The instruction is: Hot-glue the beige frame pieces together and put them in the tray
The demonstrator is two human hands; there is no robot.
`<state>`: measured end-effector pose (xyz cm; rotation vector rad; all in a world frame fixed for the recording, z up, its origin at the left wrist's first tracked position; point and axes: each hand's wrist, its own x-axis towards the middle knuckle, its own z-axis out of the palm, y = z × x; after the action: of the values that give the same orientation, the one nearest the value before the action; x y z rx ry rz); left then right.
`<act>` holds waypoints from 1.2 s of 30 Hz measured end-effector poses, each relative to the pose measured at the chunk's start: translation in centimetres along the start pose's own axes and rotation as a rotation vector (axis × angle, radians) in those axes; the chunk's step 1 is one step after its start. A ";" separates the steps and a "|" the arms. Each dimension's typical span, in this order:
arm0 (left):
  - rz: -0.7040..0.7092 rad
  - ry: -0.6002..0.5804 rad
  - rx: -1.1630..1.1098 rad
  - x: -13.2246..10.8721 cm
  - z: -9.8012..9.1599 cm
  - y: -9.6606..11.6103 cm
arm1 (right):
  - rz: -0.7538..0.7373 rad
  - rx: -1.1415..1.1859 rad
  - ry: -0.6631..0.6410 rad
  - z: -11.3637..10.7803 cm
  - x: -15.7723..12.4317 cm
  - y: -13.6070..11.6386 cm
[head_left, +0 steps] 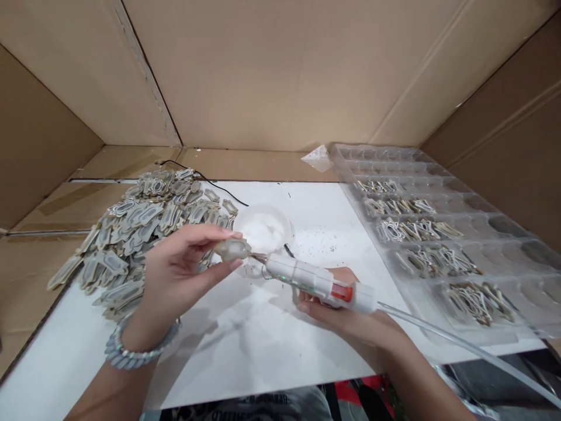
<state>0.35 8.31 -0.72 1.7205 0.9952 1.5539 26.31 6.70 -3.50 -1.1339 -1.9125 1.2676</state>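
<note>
Head view: left hand point(175, 275) is pinching a small piece point(232, 249); right hand point(346, 318) is gripping a dispenser point(315, 282). Its nozzle is touching the piece, likely needing steadiness.

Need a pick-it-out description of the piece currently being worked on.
On the white board, between the heap of flat ornate pieces on the left and the clear compartment tray on the right, find the left hand. The piece it pinches is the one: unlike all the others, it is off the board, with the metal tip of the white dispenser at it.
</note>
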 end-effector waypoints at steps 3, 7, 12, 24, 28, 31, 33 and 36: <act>-0.068 0.120 0.061 0.1 -1.0 0.2 | 0.069 0.026 -0.017 -0.1 0.0 -0.2; -0.103 0.191 0.316 -1.0 -3.8 -1.5 | 0.133 0.068 0.075 -0.5 -0.1 -0.5; -0.170 0.166 0.797 -3.5 -6.7 -3.8 | 0.076 0.136 0.109 -0.9 -0.1 -0.8; -0.086 0.100 0.942 -3.3 -5.3 -1.8 | 0.045 0.113 0.253 -1.9 -0.5 0.5; -0.026 -0.195 0.807 -4.2 0.3 -0.4 | 0.049 0.088 0.278 -2.2 -0.5 0.6; -0.136 -0.481 0.896 -5.0 5.6 0.3 | 0.058 0.077 0.282 -2.2 -0.5 0.6; -0.151 -0.599 0.993 -5.2 8.4 0.4 | 0.073 0.071 0.269 -2.2 -0.5 0.5; -0.145 -0.621 1.039 -4.9 10.5 0.0 | 0.084 0.076 0.256 -2.2 -0.5 0.3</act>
<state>10.58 4.63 -4.63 2.4687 1.6424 0.2618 28.46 7.23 -2.98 -1.2810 -1.6317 1.1659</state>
